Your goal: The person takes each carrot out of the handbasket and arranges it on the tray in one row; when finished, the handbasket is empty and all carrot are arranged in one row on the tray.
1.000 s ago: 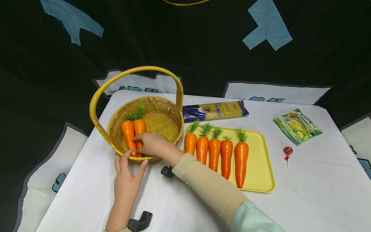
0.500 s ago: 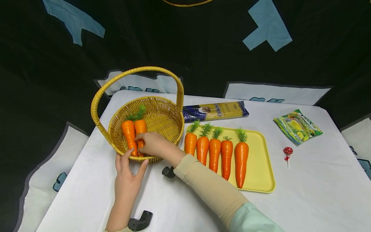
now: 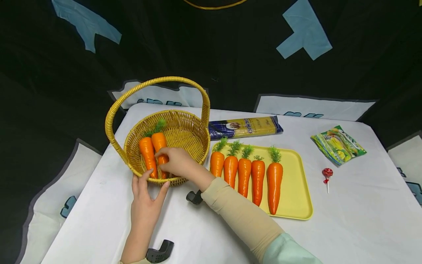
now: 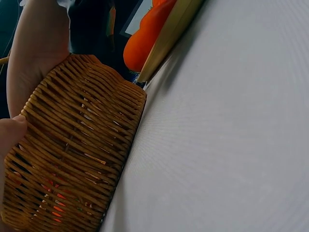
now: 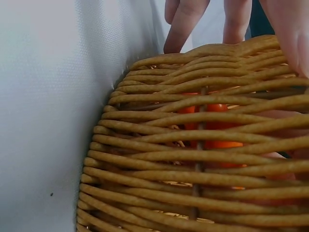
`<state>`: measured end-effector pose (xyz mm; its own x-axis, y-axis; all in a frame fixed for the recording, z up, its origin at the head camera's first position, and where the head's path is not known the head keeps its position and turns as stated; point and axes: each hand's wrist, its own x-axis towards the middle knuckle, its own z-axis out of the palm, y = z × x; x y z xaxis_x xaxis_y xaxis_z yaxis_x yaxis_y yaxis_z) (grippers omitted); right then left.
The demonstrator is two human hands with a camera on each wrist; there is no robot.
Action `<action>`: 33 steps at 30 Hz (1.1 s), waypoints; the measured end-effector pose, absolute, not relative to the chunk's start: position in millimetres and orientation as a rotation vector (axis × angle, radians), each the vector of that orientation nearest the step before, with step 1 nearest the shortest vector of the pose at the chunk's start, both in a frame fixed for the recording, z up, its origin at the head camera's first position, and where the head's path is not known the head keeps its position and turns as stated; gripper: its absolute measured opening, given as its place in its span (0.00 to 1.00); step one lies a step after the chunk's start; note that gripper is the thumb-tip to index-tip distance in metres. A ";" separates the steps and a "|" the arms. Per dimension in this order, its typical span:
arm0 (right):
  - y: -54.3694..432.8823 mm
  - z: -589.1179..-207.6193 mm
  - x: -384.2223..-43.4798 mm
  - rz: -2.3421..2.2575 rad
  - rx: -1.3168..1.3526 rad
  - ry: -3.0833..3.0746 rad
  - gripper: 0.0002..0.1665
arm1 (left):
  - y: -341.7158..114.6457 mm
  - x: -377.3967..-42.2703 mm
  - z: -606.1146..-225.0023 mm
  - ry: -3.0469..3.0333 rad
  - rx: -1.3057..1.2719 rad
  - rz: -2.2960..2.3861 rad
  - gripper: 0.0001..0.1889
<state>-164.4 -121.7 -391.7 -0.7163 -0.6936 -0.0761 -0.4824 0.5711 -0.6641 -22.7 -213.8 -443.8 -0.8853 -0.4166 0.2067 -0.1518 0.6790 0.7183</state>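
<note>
Inside the yellow wicker basket (image 3: 189,126), two orange carrots lie side by side with their green tops toward the far wall. My right hand (image 3: 179,161) reaches in from the right and pinches the right carrot (image 3: 159,140) around its middle, covering part of it. The left carrot (image 3: 147,149) lies next to it. At the basket's near rim, my left hand (image 3: 145,205) grips the edge, thumb and fingers spread along it; its thumb (image 4: 12,133) shows against the weave in the left wrist view. Orange shows through the wicker (image 5: 203,166) in the right wrist view.
A yellow tray (image 3: 295,183) right of the basket bears several carrots (image 3: 244,172); my right forearm crosses its near left corner. Behind it lies a blue and yellow pasta packet (image 3: 245,126). Farther right are a green packet (image 3: 338,145) and a red lollipop (image 3: 327,173). The basket's handle (image 3: 158,80) arches upright.
My right hand has shifted slightly away from me and to the right, and the right carrot's upper end has moved a little toward the far wall. The left hand stays at the rim.
</note>
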 end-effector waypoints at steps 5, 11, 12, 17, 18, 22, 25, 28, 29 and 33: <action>-119.9 -392.0 -165.6 -0.999 -0.969 2.456 0.20 | -213.8 -22.6 -443.6 -2.541 0.443 -1.041 0.33; -117.5 -391.5 -165.1 -1.112 -0.980 2.423 0.20 | -213.9 -22.1 -442.7 -2.547 0.440 -1.034 0.33; -117.0 -391.1 -164.9 -1.131 -0.982 2.420 0.20 | -213.9 -22.0 -442.5 -2.548 0.441 -1.032 0.33; -114.4 -389.8 -164.4 -1.268 -0.967 2.353 0.21 | -213.9 -22.1 -442.6 -2.544 0.437 -1.024 0.32; -113.9 -389.7 -164.5 -1.293 -0.961 2.342 0.21 | -213.9 -22.3 -442.8 -2.541 0.434 -1.023 0.32; -112.0 -390.1 -165.2 -1.384 -0.947 2.300 0.21 | -213.8 -23.0 -443.9 -2.536 0.428 -1.018 0.32; -109.8 -389.2 -164.6 -1.438 -0.933 2.254 0.22 | -213.7 -23.0 -444.0 -2.538 0.431 -1.019 0.31; -106.8 -387.1 -162.8 -1.484 -0.923 2.211 0.22 | -213.7 -22.5 -443.1 -2.545 0.441 -1.023 0.31; -105.6 -386.1 -162.1 -1.499 -0.924 2.197 0.22 | -213.6 -22.4 -442.5 -2.546 0.442 -1.026 0.31; -98.6 -381.1 -158.9 -1.530 -0.952 2.198 0.22 | -213.6 -21.9 -441.0 -2.551 0.444 -1.040 0.32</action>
